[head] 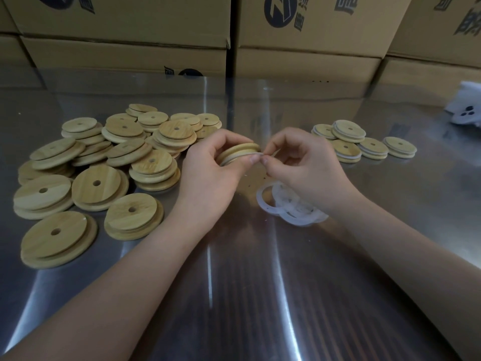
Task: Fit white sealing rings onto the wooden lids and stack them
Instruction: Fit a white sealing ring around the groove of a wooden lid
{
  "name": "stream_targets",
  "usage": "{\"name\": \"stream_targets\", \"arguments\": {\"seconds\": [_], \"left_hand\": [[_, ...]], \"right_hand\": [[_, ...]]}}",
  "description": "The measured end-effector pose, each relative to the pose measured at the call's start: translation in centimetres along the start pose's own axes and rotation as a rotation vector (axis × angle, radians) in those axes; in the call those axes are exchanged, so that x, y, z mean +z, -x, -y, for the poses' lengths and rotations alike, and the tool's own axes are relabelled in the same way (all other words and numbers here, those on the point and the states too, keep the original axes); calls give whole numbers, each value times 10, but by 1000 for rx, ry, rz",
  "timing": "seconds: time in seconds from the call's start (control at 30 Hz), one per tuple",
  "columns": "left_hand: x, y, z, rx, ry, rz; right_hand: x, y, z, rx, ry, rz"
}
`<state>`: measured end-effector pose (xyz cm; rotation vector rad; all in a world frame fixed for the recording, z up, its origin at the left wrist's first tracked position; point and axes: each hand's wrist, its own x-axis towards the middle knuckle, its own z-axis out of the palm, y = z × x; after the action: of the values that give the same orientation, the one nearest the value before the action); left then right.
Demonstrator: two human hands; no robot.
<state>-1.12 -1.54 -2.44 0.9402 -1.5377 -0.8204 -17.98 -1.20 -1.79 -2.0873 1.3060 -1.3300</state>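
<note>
I see a dark round logo (280,11) and cropped Chinese characters (345,3) on the cardboard boxes (307,61); I cannot read them.

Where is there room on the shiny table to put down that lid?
The table is bare between the left forearm and the right forearm. More bare room lies right of the white rings, in front of the finished lids, and along the far strip before the boxes. The left side is crowded with the pile of plain lids.
</note>
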Motion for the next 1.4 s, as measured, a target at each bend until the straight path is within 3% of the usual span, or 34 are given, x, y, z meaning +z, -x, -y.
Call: {"name": "stream_targets", "arguments": {"seconds": [0.47,0.8,1.0,1.23,1.4], "left_hand": [[-1,0,-3,67,-132,29],[-1,3,-5,58,-119,26],[0,5,-6,30,-89,63],[-2,1,-2,-62,110,20],[-3,1,0,-104,177,32]], "right_hand": [[-3,0,1,-153,275,-35],[-5,-2,2,-293,318,0],[-4,-2,2,-271,193,-9],[-2,1,-1,-46,-45,-23],[2,2,-1,-6,-68,-35]]}}
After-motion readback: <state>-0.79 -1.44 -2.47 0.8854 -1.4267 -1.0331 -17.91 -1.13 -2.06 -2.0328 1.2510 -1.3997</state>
